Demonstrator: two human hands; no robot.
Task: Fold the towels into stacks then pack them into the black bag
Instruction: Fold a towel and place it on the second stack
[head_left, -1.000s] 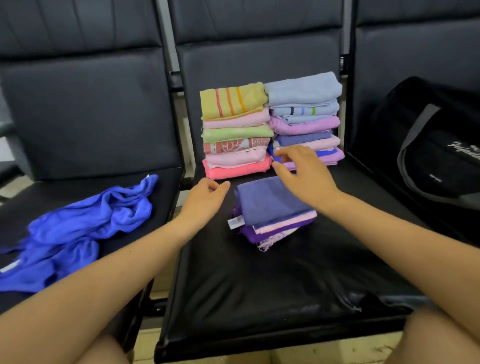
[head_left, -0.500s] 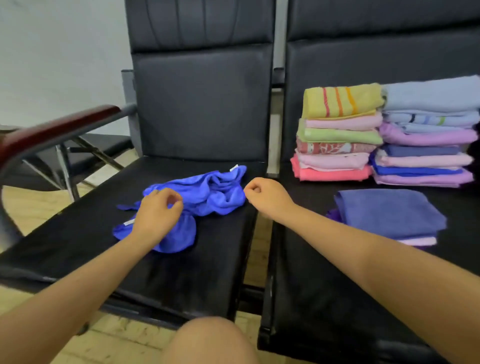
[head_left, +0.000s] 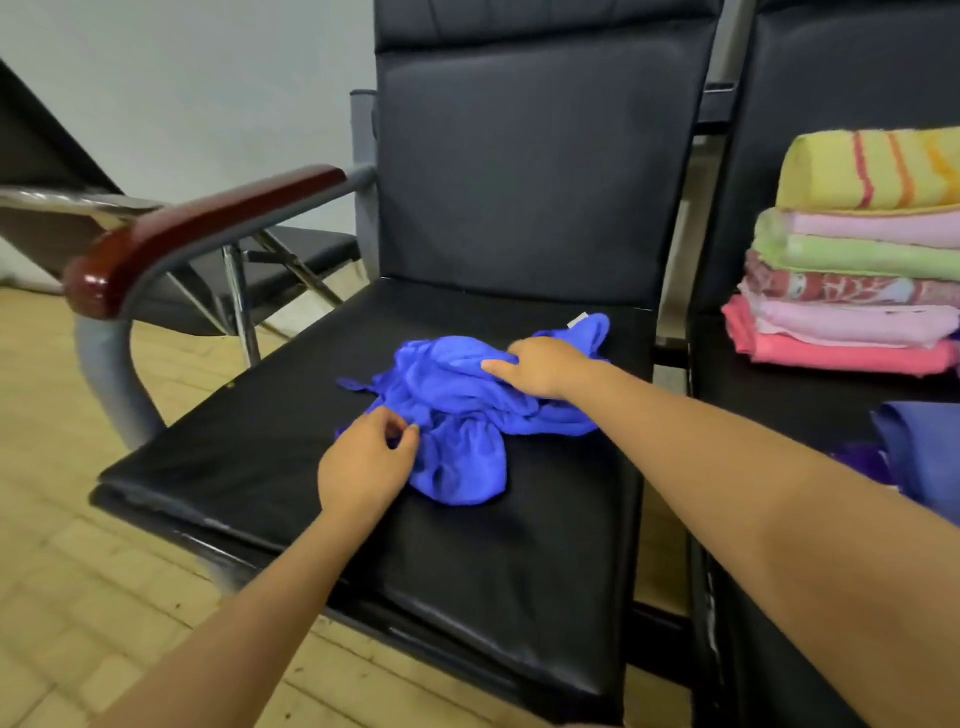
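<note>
A crumpled bright blue towel (head_left: 457, 415) lies in a heap on the black seat (head_left: 291, 457) of the left chair. My left hand (head_left: 363, 467) is at the heap's near left edge and pinches a fold of it between thumb and fingers. My right hand (head_left: 543, 366) lies on top of the heap's far right part, its fingers curled into the cloth. A stack of folded towels (head_left: 852, 291), topped by a yellow striped one, stands on the neighbouring seat at the right. A folded violet-blue towel (head_left: 930, 452) shows at the right edge. The black bag is out of view.
A red-brown wooden armrest (head_left: 197, 223) on a grey metal frame borders the seat's left side. The chair's black backrest (head_left: 535, 156) rises behind the towel. Another dark chair (head_left: 291, 260) stands further left on the wooden floor (head_left: 62, 519).
My view has swung left from the folded stacks to the left chair. Both hands left the violet-blue pile, reached the crumpled blue towel and now take hold of it.
</note>
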